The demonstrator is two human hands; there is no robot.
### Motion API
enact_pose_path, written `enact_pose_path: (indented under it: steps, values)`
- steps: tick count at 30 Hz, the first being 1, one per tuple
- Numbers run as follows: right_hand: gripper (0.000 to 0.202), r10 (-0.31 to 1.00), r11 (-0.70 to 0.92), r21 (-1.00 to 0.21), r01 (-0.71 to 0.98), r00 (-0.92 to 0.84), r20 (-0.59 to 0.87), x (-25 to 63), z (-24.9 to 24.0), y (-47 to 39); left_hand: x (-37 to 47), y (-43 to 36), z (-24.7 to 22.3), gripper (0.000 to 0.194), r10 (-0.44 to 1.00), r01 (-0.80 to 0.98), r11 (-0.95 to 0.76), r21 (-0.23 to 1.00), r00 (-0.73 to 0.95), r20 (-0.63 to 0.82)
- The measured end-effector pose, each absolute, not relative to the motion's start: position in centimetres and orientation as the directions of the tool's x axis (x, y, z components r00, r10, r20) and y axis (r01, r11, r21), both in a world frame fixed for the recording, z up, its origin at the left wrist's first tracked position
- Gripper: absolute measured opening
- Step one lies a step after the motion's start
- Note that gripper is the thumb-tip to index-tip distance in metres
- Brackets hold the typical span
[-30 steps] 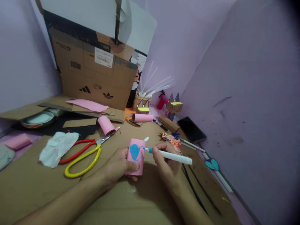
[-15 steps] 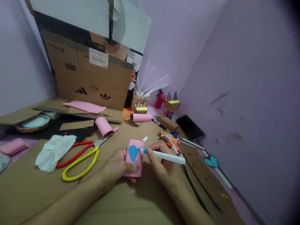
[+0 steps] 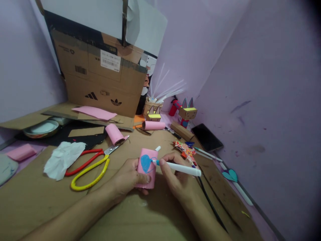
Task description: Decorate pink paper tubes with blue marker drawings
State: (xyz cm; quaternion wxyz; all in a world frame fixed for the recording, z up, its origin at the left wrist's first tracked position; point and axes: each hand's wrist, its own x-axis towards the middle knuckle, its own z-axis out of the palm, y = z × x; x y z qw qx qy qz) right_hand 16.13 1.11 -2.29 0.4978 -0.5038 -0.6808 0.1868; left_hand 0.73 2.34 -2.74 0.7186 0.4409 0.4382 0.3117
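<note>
My left hand [image 3: 130, 177] is closed round a flattened pink tube [image 3: 147, 180], thumb across its lower front. A heart outline in blue shows on the tube, its left half filled in. Between the fingers and thumb of my right hand [image 3: 175, 175] is a white marker [image 3: 184, 168], and its blue tip touches the drawing near the heart's middle. A white cap end [image 3: 157, 148] sticks out behind the tube's top right corner. Scissors [image 3: 100, 172] with one red and one yellow handle lie left of my left hand, beside a crumpled white tissue [image 3: 64, 159].
Behind the hands are a pink roll [image 3: 114, 134], another pink roll [image 3: 153, 125] and a large cardboard box [image 3: 102, 80]. At the right lie a patterned piece [image 3: 185, 149], a dark tablet [image 3: 207, 136] and black strips. A plate [image 3: 41, 129] is at the left.
The whole view has shifted slightly, so things appear a little further right. Both hands keep their holds, and the heart's left half looks slightly more filled with blue.
</note>
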Motion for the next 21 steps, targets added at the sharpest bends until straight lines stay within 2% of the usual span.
enact_pose_path:
  steps: [10, 16, 21]
  values:
    - [0.019, 0.912, 0.358, -0.756, 0.547, -0.031, 0.41, 15.9, -1.7, 0.53, 0.85, 2.52, -2.86, 0.027, 0.845, -0.086, 0.429, 0.899, 0.389, -0.366]
    - [0.021, 0.928, 0.343, -0.805, 0.484, -0.042, 0.371, 15.49, -2.12, 0.38, 0.74, 2.62, -3.01, 0.029, 0.841, -0.102, 0.426, 0.899, 0.412, -0.351]
    - [0.021, 0.919, 0.369, -0.798, 0.477, -0.059, 0.389, 15.41, -2.59, 0.4, 0.63, 2.56, -3.13, 0.026, 0.844, -0.115, 0.425, 0.898, 0.41, -0.347]
